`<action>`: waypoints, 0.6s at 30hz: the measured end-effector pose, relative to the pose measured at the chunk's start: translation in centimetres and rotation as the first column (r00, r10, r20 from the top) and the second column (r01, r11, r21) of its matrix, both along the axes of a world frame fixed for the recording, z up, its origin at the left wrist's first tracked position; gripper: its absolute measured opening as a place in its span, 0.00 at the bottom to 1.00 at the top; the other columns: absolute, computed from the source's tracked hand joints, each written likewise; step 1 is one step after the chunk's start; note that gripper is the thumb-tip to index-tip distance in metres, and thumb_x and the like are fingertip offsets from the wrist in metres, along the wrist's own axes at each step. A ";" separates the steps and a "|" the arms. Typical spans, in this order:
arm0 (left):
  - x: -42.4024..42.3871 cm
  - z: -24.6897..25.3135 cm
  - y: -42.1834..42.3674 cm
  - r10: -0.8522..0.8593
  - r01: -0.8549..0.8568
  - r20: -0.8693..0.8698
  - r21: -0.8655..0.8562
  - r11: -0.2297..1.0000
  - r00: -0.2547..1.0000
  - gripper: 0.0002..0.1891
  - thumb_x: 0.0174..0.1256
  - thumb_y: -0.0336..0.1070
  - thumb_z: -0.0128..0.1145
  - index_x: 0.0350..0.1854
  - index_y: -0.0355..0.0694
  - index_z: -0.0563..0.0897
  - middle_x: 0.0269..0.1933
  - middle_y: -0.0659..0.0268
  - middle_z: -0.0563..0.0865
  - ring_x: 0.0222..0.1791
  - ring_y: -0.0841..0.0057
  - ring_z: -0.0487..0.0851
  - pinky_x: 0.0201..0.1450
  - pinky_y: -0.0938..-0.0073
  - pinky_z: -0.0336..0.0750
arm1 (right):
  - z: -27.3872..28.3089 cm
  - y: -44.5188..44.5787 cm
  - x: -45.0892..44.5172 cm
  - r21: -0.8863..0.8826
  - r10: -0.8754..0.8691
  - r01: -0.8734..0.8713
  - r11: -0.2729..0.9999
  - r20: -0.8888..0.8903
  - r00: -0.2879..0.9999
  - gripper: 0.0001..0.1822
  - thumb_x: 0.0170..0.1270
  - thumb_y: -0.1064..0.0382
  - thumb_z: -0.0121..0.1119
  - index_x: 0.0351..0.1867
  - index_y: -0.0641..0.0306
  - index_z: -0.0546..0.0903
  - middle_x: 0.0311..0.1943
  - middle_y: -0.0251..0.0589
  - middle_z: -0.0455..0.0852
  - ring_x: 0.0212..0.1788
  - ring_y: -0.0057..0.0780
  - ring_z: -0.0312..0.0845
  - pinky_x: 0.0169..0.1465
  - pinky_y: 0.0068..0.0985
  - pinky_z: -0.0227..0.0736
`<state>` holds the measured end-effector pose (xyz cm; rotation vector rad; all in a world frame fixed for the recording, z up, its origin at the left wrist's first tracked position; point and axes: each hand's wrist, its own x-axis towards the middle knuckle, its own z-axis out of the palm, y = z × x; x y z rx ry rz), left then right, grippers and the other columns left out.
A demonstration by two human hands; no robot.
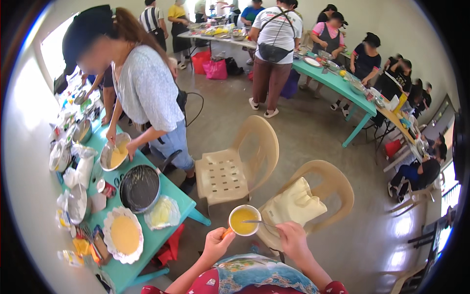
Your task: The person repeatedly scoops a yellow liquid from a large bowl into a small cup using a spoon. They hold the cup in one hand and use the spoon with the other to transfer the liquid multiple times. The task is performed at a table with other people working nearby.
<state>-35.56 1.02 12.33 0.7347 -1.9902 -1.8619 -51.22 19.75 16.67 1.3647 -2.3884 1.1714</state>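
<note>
By its orange handle, my left hand holds a mug of yellow liquid in front of my body. My right hand grips the end of a metal utensil, perhaps a fork or spoon, whose far end dips into the liquid. On the turquoise table to the left stand a scalloped dish of pale yellow batter, a dark frying pan and a plastic-lined bowl with a pale yellow substance. Beyond them, a co-worker's hand stirs yellow batter in a metal bowl.
Two beige plastic chairs stand ahead; a cream cloth bag lies on the nearer one. The co-worker stands at the table, upper left. A red bag is under the table edge. Several people work at tables across the room.
</note>
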 end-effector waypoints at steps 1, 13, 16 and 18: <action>0.2 -0.3 1.0 0.026 -0.026 -0.009 -0.012 1.000 1.000 0.09 0.61 0.31 0.55 0.25 0.31 0.81 0.24 0.67 0.83 0.24 0.86 0.76 0.27 0.83 0.68 | -0.1 0.3 -0.6 0.058 0.057 -0.058 0.997 0.018 0.998 0.09 0.51 0.74 0.62 0.35 0.62 0.80 0.31 0.42 0.80 0.34 0.41 0.77 0.36 0.33 0.70; 7.3 -0.2 5.4 0.416 -0.416 -0.021 0.009 0.909 0.909 0.08 0.61 0.31 0.55 0.25 0.34 0.81 0.25 0.68 0.82 0.24 0.87 0.74 0.29 0.83 0.67 | -0.2 -3.2 1.3 -0.115 0.396 -0.384 0.916 0.101 0.913 0.09 0.53 0.73 0.61 0.36 0.62 0.79 0.32 0.42 0.81 0.34 0.41 0.78 0.37 0.33 0.71; 9.5 0.4 4.4 0.435 -0.435 -0.020 -0.070 0.897 0.900 0.08 0.61 0.32 0.55 0.25 0.34 0.81 0.24 0.69 0.81 0.23 0.87 0.73 0.27 0.83 0.65 | 0.6 -5.1 2.9 -0.180 0.407 -0.394 0.901 0.038 0.913 0.09 0.53 0.73 0.61 0.36 0.62 0.79 0.32 0.43 0.80 0.34 0.41 0.77 0.37 0.33 0.71; 11.0 1.9 3.2 0.400 -0.386 0.047 -0.184 0.904 0.915 0.09 0.62 0.32 0.55 0.26 0.33 0.80 0.23 0.70 0.81 0.23 0.88 0.72 0.26 0.83 0.64 | 0.0 -6.5 3.9 -0.062 0.446 -0.444 0.894 0.027 0.895 0.08 0.54 0.74 0.60 0.36 0.62 0.78 0.32 0.44 0.80 0.34 0.42 0.77 0.37 0.32 0.71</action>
